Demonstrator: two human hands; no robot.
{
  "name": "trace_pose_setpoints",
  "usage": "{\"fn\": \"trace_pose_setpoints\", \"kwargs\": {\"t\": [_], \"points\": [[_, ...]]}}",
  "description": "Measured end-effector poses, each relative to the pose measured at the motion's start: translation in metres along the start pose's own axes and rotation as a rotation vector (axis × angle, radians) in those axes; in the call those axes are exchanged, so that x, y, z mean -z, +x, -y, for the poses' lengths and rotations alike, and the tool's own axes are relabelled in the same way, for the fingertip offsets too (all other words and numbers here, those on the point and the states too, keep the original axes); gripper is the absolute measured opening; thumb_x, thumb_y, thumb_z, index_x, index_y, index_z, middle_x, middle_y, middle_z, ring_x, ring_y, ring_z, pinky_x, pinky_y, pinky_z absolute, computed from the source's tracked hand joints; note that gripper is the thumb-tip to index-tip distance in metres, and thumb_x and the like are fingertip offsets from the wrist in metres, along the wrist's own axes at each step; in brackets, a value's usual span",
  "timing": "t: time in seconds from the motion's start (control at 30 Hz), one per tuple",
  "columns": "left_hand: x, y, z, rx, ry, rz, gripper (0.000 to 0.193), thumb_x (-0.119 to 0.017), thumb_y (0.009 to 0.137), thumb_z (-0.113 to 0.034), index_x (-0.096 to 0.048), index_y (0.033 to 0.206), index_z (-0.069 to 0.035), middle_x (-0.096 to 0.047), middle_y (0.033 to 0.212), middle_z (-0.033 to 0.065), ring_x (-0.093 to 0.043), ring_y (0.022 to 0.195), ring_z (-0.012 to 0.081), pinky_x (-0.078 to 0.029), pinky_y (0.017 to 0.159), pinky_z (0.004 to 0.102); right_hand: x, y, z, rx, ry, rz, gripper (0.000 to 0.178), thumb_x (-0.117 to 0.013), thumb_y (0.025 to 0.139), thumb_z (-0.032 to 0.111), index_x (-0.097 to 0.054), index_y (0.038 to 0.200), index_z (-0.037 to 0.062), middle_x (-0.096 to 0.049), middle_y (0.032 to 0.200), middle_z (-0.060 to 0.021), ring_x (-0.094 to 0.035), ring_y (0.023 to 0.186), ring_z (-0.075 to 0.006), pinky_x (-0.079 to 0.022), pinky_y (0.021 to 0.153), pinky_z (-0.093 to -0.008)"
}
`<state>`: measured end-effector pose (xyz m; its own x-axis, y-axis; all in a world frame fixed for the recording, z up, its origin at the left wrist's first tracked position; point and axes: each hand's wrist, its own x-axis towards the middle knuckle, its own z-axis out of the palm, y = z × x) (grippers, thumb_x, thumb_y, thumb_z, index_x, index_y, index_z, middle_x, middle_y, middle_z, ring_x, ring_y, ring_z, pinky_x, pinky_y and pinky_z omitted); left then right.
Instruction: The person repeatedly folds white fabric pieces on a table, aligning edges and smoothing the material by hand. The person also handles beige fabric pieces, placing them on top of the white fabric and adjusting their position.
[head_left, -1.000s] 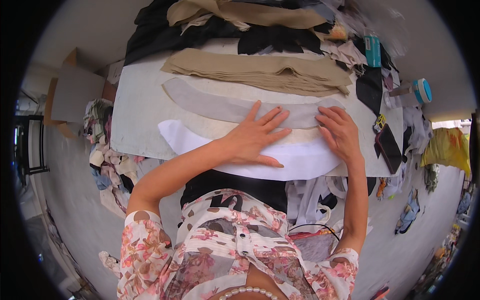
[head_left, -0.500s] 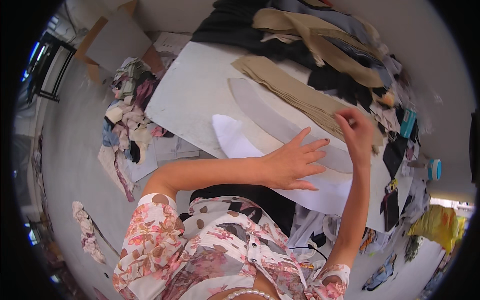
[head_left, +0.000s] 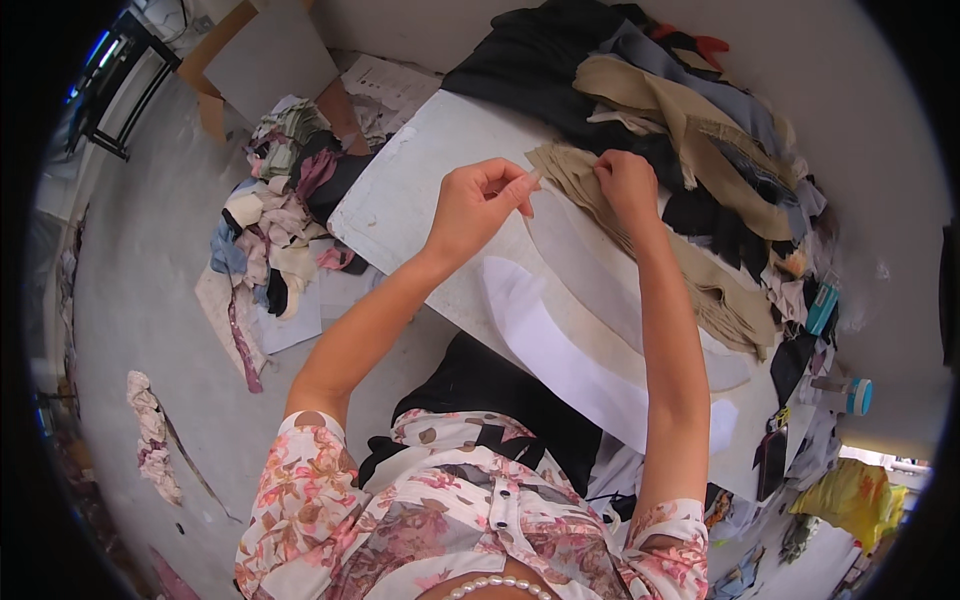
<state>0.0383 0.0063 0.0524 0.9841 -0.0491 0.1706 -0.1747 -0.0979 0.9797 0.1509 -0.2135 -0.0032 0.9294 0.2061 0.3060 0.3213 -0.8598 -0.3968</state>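
My left hand is closed in a pinch at the far left end of a pale grey, see-through curved strip lying on the table. Along the strip's far side runs a layered stack of khaki fabric strips, rumpled near its left end. My right hand is bent over that stack, fingers curled at its far edge and pinching khaki fabric; the fingertips are partly hidden. Nearer to me rests a white curved piece, partly covered by my right forearm.
Black cloth and loose khaki and grey fabric are heaped at the back. Scraps lie piled on the floor at left, near a cardboard box. A phone and a blue-lidded container are at right.
My left hand has risen from flat over the white piece to pinch the grey strip's far end. The right hand has moved left along the khaki stack, whose layers now look rumpled.
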Motion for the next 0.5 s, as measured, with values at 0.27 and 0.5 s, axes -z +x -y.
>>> {"fn": "trace_pose_setpoints", "kwargs": {"t": [0.27, 0.5], "points": [[-0.031, 0.043, 0.028, 0.245, -0.223, -0.091, 0.031, -0.065, 0.093, -0.033, -0.065, 0.102, -0.003, -0.066, 0.088, 0.0025, -0.059, 0.081, 0.0073, -0.048, 0.064, 0.024, 0.032, -0.014, 0.007, -0.04, 0.274, -0.172, 0.011, -0.067, 0.08, 0.014, -0.072, 0.088, 0.0079, -0.068, 0.078, -0.0104, -0.066, 0.072, -0.0288, -0.051, 0.068, -0.0377], [-0.079, 0.065, 0.007, 0.43, -0.296, 0.069, 0.039, -0.065, 0.087, -0.046, -0.065, 0.099, -0.009, -0.062, 0.086, -0.0007, -0.056, 0.078, 0.0119, -0.045, 0.065, 0.0262, 0.073, -0.035, 0.026, 0.241, 0.194, -0.321, 0.012, -0.068, 0.082, 0.008, -0.069, 0.093, 0.0046, -0.069, 0.092, -0.0072, -0.065, 0.082, -0.0171, -0.049, 0.073, -0.0284]]}}
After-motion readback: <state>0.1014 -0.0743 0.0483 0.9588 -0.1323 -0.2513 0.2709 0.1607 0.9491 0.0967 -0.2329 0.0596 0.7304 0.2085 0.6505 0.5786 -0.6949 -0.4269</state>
